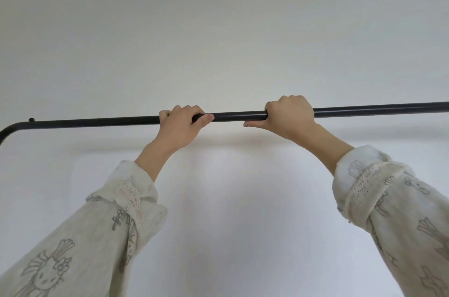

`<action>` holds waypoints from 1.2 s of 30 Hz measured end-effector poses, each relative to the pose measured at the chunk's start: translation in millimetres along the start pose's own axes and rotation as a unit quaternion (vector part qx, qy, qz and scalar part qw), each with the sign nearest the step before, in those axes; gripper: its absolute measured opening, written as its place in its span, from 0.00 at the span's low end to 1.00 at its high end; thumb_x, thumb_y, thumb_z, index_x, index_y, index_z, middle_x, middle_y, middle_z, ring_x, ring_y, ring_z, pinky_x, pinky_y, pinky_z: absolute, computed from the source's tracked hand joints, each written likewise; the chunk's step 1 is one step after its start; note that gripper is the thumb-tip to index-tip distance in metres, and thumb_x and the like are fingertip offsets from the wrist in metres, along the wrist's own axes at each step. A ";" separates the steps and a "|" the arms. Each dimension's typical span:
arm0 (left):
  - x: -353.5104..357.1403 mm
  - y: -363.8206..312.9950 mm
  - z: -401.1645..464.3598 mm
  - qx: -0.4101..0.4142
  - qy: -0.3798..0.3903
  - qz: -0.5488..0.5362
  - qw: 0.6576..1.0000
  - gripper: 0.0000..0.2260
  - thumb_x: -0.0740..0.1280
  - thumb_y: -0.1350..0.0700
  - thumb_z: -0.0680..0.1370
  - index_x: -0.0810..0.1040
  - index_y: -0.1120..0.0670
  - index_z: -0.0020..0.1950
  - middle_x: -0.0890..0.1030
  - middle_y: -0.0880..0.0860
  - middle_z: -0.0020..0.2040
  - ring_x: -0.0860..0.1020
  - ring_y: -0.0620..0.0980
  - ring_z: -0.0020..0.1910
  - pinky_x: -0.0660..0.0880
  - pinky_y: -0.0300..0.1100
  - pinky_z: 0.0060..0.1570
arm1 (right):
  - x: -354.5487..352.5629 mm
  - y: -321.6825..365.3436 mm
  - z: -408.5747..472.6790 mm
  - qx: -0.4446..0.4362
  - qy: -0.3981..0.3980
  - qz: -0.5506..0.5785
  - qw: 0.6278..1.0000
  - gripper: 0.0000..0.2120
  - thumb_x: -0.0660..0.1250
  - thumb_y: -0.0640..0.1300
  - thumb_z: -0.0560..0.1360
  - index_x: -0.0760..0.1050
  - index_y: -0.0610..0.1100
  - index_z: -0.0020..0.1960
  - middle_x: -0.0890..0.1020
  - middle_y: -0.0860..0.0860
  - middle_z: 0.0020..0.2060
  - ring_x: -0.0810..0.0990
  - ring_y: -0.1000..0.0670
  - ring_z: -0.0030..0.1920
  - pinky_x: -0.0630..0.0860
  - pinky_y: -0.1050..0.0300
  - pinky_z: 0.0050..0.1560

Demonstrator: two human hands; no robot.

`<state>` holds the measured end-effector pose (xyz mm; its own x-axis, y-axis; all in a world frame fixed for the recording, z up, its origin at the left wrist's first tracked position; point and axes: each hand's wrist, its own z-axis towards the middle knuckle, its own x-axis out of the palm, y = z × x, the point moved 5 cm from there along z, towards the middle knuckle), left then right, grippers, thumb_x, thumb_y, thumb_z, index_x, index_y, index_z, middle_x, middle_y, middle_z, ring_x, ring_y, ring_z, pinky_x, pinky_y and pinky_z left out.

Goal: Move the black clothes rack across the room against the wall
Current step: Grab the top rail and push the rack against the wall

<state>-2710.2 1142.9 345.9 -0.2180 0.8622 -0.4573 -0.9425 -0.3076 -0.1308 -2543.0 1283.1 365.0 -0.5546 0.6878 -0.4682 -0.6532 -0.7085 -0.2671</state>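
Patterned sleeves [73, 243] reached up as left hand [181, 124] and right hand [290, 114] wrapped their fingers [274, 105] over the black clothes rack's top bar [240, 117], running left-right overhead, close before the wall [218, 29].

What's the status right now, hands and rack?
Left hand and right hand both closed on the black rack's top bar. Plain wall close behind. Nothing visible in the way.
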 end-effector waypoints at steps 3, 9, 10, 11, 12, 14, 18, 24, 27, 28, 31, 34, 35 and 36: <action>3.6 6.1 1.8 0.006 -0.030 -0.009 1.000 0.16 0.56 0.41 0.77 0.78 0.49 0.45 0.71 0.45 0.33 0.69 0.51 0.45 0.53 0.44 0.45 | 4.6 5.7 3.3 -0.002 -0.020 0.003 1.000 0.34 0.60 0.73 0.66 0.59 0.43 0.25 0.62 0.50 0.19 0.58 0.50 0.21 0.51 0.59 0.26; 14.4 1.9 7.7 0.021 -0.060 -0.024 0.998 0.17 0.57 0.41 0.77 0.79 0.50 0.44 0.74 0.48 0.36 0.69 0.52 0.44 0.51 0.44 0.43 | 9.8 -2.9 4.7 0.016 -0.033 0.002 0.999 0.33 0.62 0.72 0.66 0.65 0.41 0.28 0.61 0.50 0.18 0.57 0.48 0.21 0.50 0.59 0.26; 15.5 1.0 8.7 0.022 -0.059 -0.026 0.998 0.17 0.57 0.41 0.77 0.79 0.50 0.44 0.73 0.47 0.35 0.69 0.51 0.44 0.50 0.44 0.42 | 10.2 -3.8 5.1 0.016 -0.034 0.002 0.999 0.33 0.62 0.72 0.66 0.65 0.41 0.28 0.61 0.50 0.18 0.58 0.48 0.21 0.50 0.59 0.26; 16.8 0.0 9.0 0.022 -0.058 -0.030 0.998 0.17 0.57 0.41 0.76 0.79 0.50 0.44 0.73 0.46 0.34 0.69 0.51 0.44 0.49 0.44 0.41 | 11.2 -5.2 5.1 0.017 -0.034 0.002 0.999 0.32 0.62 0.72 0.66 0.65 0.41 0.28 0.61 0.50 0.18 0.58 0.48 0.21 0.50 0.60 0.27; 17.0 -1.7 9.5 0.023 -0.058 -0.035 0.997 0.17 0.57 0.41 0.76 0.79 0.50 0.44 0.72 0.45 0.33 0.69 0.51 0.44 0.48 0.44 0.39 | 10.7 -7.1 4.9 0.019 -0.036 0.002 0.999 0.32 0.62 0.72 0.66 0.65 0.41 0.29 0.61 0.50 0.18 0.57 0.48 0.21 0.50 0.60 0.27; 19.4 -7.2 10.5 0.030 -0.052 -0.046 0.997 0.16 0.57 0.41 0.77 0.79 0.49 0.44 0.73 0.45 0.34 0.69 0.50 0.45 0.47 0.46 0.37 | 10.6 -13.7 2.3 0.027 -0.040 0.001 0.999 0.32 0.63 0.72 0.65 0.65 0.41 0.28 0.60 0.50 0.18 0.57 0.48 0.21 0.50 0.60 0.27; 29.0 -19.8 14.0 0.046 -0.048 -0.064 0.996 0.16 0.58 0.41 0.76 0.79 0.49 0.44 0.75 0.46 0.37 0.69 0.50 0.45 0.48 0.46 0.38 | 10.3 -28.6 -2.3 0.038 -0.042 -0.013 0.998 0.33 0.62 0.72 0.64 0.60 0.42 0.25 0.61 0.50 0.17 0.58 0.48 0.21 0.49 0.60 0.27; 30.1 -15.5 9.6 0.058 -0.064 -0.051 0.995 0.16 0.56 0.40 0.76 0.78 0.48 0.45 0.76 0.47 0.36 0.69 0.50 0.43 0.51 0.44 0.42 | 11.5 -25.2 -5.4 0.031 -0.051 0.000 0.998 0.32 0.62 0.72 0.65 0.64 0.42 0.28 0.61 0.50 0.18 0.63 0.45 0.23 0.50 0.60 0.27; 26.5 -13.0 1.7 0.084 -0.073 -0.014 0.994 0.15 0.53 0.42 0.78 0.76 0.48 0.47 0.75 0.48 0.38 0.70 0.51 0.44 0.55 0.45 0.47 | 8.5 -17.2 -10.1 0.017 -0.108 0.017 0.994 0.30 0.65 0.69 0.67 0.65 0.41 0.29 0.64 0.49 0.18 0.65 0.44 0.24 0.50 0.60 0.27; 26.1 -14.1 -1.5 0.090 -0.076 0.009 0.993 0.15 0.52 0.43 0.78 0.75 0.49 0.49 0.76 0.49 0.40 0.71 0.53 0.44 0.57 0.46 0.49 | 7.0 -15.4 -13.3 0.012 -0.131 0.024 0.991 0.30 0.66 0.68 0.67 0.66 0.41 0.29 0.68 0.48 0.18 0.66 0.43 0.24 0.53 0.60 0.28; 26.3 -19.6 -10.3 0.102 -0.097 0.079 0.987 0.18 0.48 0.45 0.79 0.73 0.51 0.55 0.77 0.52 0.46 0.72 0.56 0.47 0.62 0.50 0.55 | 5.1 -12.7 -23.7 -0.013 -0.193 0.026 0.981 0.27 0.68 0.64 0.68 0.76 0.38 0.35 0.79 0.43 0.24 0.74 0.41 0.26 0.65 0.55 0.33; 24.5 -22.9 -16.6 0.096 -0.104 0.106 0.984 0.22 0.44 0.45 0.78 0.72 0.52 0.58 0.78 0.53 0.51 0.73 0.57 0.50 0.61 0.51 0.58 | 5.6 -12.3 -36.6 0.005 -0.190 0.029 0.981 0.24 0.64 0.60 0.73 0.79 0.39 0.49 0.83 0.42 0.35 0.78 0.40 0.37 0.70 0.47 0.47; 23.4 -23.5 -18.0 0.098 -0.113 0.112 0.982 0.22 0.44 0.46 0.78 0.71 0.53 0.60 0.78 0.54 0.53 0.73 0.57 0.51 0.62 0.51 0.59 | 4.0 -11.4 -41.6 0.018 -0.193 0.036 0.980 0.22 0.63 0.58 0.74 0.78 0.40 0.53 0.83 0.42 0.39 0.79 0.39 0.41 0.70 0.46 0.52; 23.0 -24.5 -20.1 0.098 -0.122 0.115 0.981 0.22 0.44 0.46 0.79 0.71 0.53 0.62 0.78 0.54 0.55 0.73 0.57 0.53 0.62 0.52 0.60 | 1.3 -10.6 -47.7 0.031 -0.194 0.051 0.979 0.21 0.63 0.56 0.75 0.77 0.41 0.57 0.84 0.43 0.44 0.79 0.39 0.45 0.68 0.45 0.57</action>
<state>-2687.0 1162.2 320.9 -0.4614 0.8576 -0.2271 -0.8871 -0.4419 0.1333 -2512.1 1284.0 327.0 -0.7644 0.6313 -0.1309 -0.6083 -0.7735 -0.1782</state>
